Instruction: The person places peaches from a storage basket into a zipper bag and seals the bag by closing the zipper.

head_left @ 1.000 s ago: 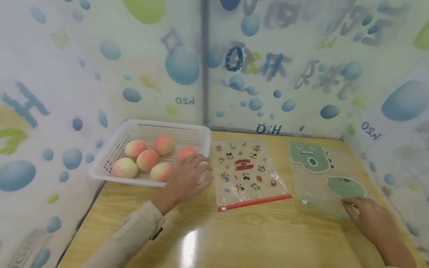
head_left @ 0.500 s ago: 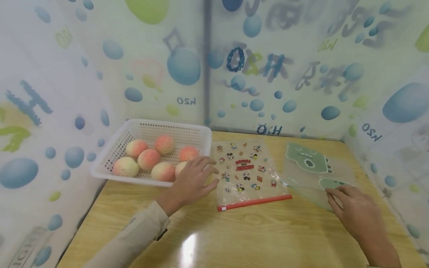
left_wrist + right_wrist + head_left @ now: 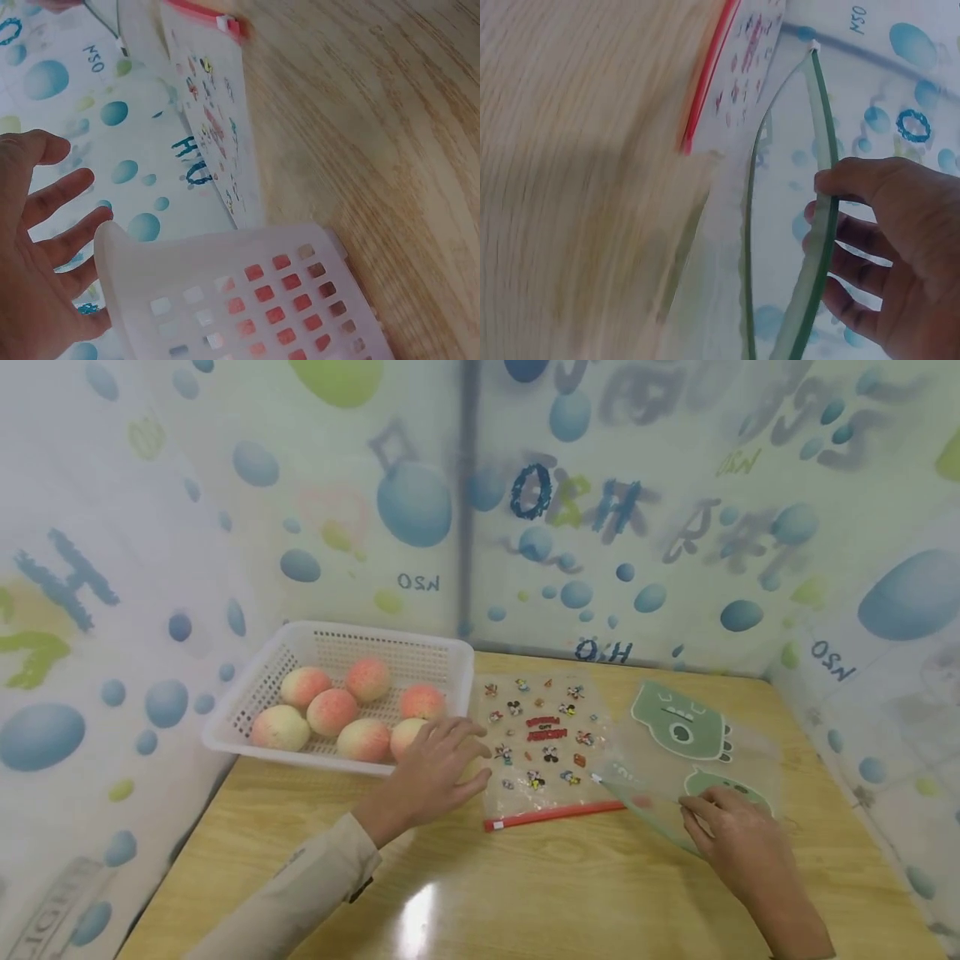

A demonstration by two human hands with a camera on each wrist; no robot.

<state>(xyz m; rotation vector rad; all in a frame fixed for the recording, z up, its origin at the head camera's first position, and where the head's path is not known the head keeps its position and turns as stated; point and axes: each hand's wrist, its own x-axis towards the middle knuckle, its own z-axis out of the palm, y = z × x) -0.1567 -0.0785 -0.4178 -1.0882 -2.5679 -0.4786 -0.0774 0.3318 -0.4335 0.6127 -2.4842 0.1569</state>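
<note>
My right hand (image 3: pixel 738 839) pinches the green edge of a clear zip bag (image 3: pixel 821 247) printed with green cartoon shapes. Its mouth gapes in the right wrist view, with a small white slider (image 3: pixel 814 46) at the far end. In the head view the bag's left corner overlaps a second zip bag (image 3: pixel 536 735), which has small cartoon figures and a red zip strip (image 3: pixel 555 815). My left hand (image 3: pixel 431 772) hovers with relaxed, spread fingers at the right front corner of a white basket (image 3: pixel 247 745). Several peaches (image 3: pixel 332 712) lie inside; the hand partly hides one.
Patterned walls (image 3: pixel 600 527) with blue drops and letters enclose the wooden table (image 3: pixel 540 902) at the back and sides. The basket stands at the back left, close to the wall.
My right hand has drawn the green-printed bag leftward, so its corner now lies over the red-zip bag. The left hand has shifted slightly right, uncovering more of the peaches.
</note>
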